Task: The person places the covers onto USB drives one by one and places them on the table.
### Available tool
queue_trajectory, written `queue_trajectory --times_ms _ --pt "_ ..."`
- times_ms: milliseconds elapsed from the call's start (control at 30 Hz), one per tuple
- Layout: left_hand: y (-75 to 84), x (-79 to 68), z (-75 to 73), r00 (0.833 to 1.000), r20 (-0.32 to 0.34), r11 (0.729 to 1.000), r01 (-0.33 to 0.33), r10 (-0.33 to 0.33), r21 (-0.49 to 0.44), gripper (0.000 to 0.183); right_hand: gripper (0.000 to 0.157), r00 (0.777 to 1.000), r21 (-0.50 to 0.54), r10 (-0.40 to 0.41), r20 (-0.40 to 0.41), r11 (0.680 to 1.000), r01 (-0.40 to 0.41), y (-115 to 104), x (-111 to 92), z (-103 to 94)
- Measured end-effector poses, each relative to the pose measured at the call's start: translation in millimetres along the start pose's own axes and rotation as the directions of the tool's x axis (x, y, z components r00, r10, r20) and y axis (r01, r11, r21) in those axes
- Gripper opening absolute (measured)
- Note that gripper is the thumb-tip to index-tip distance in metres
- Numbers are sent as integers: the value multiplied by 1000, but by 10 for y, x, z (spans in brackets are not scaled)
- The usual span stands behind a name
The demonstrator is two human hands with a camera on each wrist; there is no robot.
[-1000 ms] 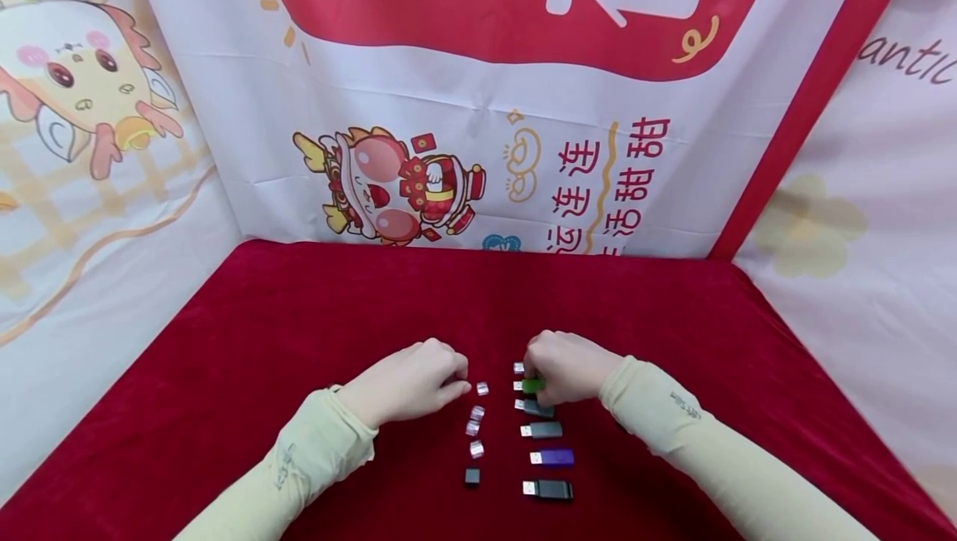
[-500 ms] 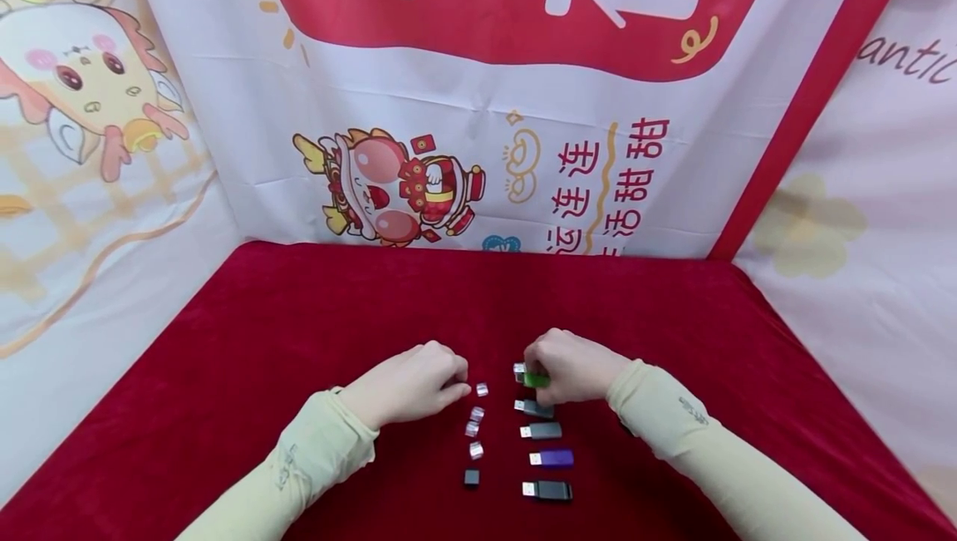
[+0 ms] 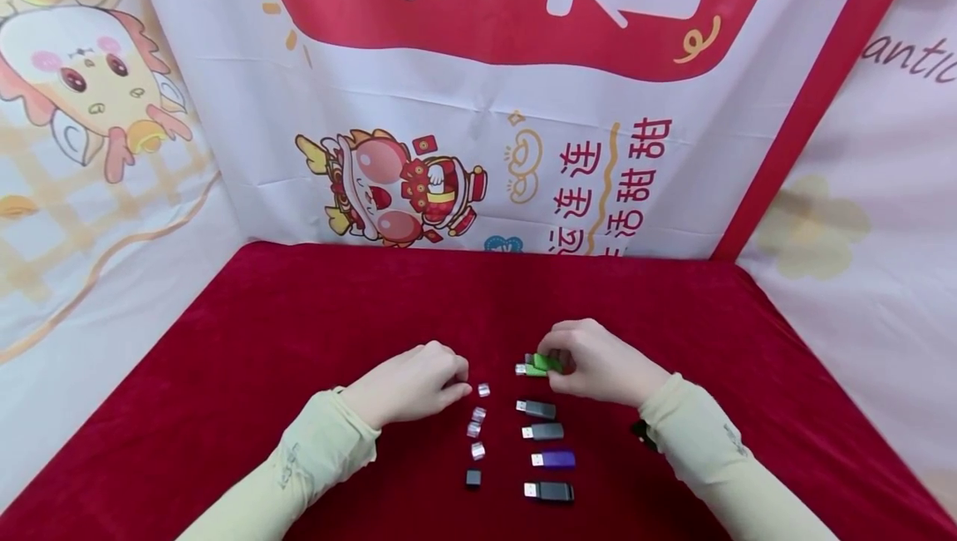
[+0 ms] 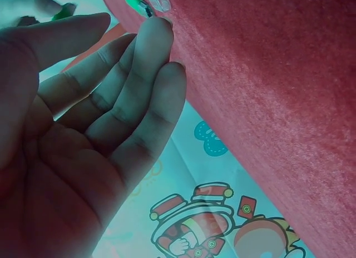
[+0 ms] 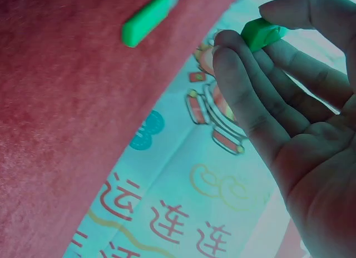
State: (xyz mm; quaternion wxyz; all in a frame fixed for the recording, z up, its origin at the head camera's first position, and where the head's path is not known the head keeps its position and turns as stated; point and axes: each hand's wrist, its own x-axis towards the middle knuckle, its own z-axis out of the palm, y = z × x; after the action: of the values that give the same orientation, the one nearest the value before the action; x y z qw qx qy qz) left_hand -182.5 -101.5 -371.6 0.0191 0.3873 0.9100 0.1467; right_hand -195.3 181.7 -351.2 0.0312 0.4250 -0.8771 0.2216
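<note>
My right hand (image 3: 598, 362) pinches a green USB stick (image 5: 260, 34) between thumb and fingers, just above the red cloth. Right below it in the head view, a second green USB stick (image 5: 146, 23) lies on the cloth, its connector pointing left. My left hand (image 3: 414, 383) holds nothing; its fingers are loosely bent in the left wrist view. Its fingertips are close to a clear cap (image 3: 483, 390) at the top of a column of caps. Nearer to me in the right column lie two grey USB sticks (image 3: 542, 431), a purple USB stick (image 3: 553, 459) and a black USB stick (image 3: 549, 491).
Several clear caps (image 3: 478, 450) and a black cap (image 3: 473, 479) form the left column, across a narrow strip of cloth from the sticks. Red cloth (image 3: 359, 292) covers the table. A printed white curtain (image 3: 262, 150) hangs along its back edge, with side curtains left and right.
My right hand has moved the green USB stick away from me, then lifted it and shifted right, uncovering the second green stick and a grey one. The left hand stays in place.
</note>
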Motion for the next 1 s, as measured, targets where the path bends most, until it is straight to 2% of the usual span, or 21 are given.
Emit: queue_trajectory --times_ms 300,600,867,1000 --pt "-71 1 14 1000 1 999 25 -25 23 11 23 993 38 -16 -119 999 21 -38 -43 -88" --pt "-92 56 -18 999 24 1000 21 -22 23 11 20 995 43 -22 -100 999 27 -9 24 -75" --pt "-4 77 -15 999 22 999 38 -38 31 9 21 994 74 -29 -109 997 37 36 -2 -112" --pt "35 113 11 997 40 996 72 -74 47 10 19 995 81 -23 -101 996 32 77 -26 -114"
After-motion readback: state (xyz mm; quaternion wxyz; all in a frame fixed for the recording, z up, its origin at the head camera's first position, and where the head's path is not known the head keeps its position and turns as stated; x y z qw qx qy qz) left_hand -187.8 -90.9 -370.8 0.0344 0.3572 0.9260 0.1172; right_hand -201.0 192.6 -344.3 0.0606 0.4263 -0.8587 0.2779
